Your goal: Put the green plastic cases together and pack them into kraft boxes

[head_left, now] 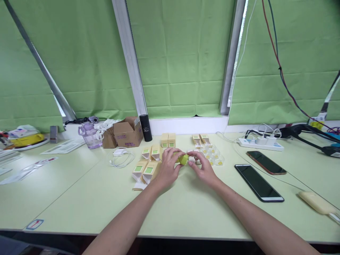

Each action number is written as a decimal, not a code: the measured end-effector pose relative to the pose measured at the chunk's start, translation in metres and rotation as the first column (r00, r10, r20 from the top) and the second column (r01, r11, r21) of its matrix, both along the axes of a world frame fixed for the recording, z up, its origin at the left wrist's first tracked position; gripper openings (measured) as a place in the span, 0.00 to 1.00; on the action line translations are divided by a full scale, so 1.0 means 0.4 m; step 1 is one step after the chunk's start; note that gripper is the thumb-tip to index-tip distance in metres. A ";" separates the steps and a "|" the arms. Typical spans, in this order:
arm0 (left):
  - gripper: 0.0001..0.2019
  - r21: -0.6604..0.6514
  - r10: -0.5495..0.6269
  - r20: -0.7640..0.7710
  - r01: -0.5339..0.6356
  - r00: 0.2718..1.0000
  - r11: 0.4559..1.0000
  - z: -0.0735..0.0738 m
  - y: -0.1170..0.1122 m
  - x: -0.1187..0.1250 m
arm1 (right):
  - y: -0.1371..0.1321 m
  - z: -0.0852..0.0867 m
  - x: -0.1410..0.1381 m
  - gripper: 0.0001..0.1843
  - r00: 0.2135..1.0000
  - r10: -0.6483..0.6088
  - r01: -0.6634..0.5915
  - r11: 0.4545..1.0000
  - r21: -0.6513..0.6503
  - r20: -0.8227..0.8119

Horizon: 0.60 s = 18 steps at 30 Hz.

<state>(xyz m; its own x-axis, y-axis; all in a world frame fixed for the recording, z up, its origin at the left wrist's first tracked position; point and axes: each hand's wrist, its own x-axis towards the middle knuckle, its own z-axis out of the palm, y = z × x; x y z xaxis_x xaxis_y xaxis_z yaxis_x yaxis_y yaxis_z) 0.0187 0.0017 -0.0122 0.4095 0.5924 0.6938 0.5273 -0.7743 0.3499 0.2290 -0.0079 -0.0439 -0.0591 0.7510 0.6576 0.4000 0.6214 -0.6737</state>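
My left hand (pixel 169 165) is closed round a small yellow-green object (pixel 183 159), held just above the table; its exact kind is too small to make out. At its right end, my right hand (pixel 203 168) has thumb and forefinger brought together in a pinch. Something whitish shows by those fingertips, too small to name. Beside my left hand stand several small cardboard boxes (pixel 138 168) with green labels, their flaps open. Two more cardboard boxes (pixel 168 139) stand behind it. Past my right hand lie several clear round plastic pieces (pixel 218 160) with yellow centres, near two open boxes (pixel 200 140).
Two phones (pixel 259 182) lie to the right, with a cream power bank (pixel 317 202) beyond. A white power strip (pixel 261 143) with cables sits behind. At the back left are a brown carton (pixel 129 134), black tumbler (pixel 145 128), purple water jug (pixel 91 136) and coiled white cable (pixel 121 157).
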 end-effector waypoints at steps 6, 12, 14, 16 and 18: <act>0.23 -0.245 0.103 0.290 -0.030 0.951 0.969 -0.005 0.031 -0.005 | 0.001 -0.004 0.012 0.18 0.884 -0.128 0.067 0.987 0.149 0.450; 0.25 -0.395 0.043 0.462 0.162 0.886 0.904 -0.033 0.067 -0.006 | -0.006 -0.012 -0.013 0.17 0.664 -0.175 0.080 0.983 0.164 0.727; 0.26 -0.395 0.005 0.521 0.236 0.853 0.888 -0.036 0.072 -0.005 | -0.009 -0.010 -0.019 0.14 0.617 -0.180 0.095 0.983 0.154 0.767; 0.27 -0.397 -0.019 0.568 0.295 0.823 0.869 -0.034 0.072 -0.003 | -0.011 -0.006 -0.022 0.13 0.587 -0.182 0.104 0.983 0.150 0.789; 0.27 -0.405 -0.030 0.594 0.331 0.804 0.852 -0.031 0.070 -0.002 | -0.012 -0.002 -0.025 0.13 0.567 -0.178 0.095 0.984 0.151 0.804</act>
<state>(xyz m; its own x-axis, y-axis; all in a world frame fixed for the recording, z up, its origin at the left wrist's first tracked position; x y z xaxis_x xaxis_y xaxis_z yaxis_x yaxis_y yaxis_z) 0.0179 0.0298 -0.0248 0.1823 0.8551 0.4854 -0.0050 -0.4929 0.8701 0.2191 -0.0128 -0.0448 -0.5000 0.7437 0.4439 0.8373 0.5461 0.0282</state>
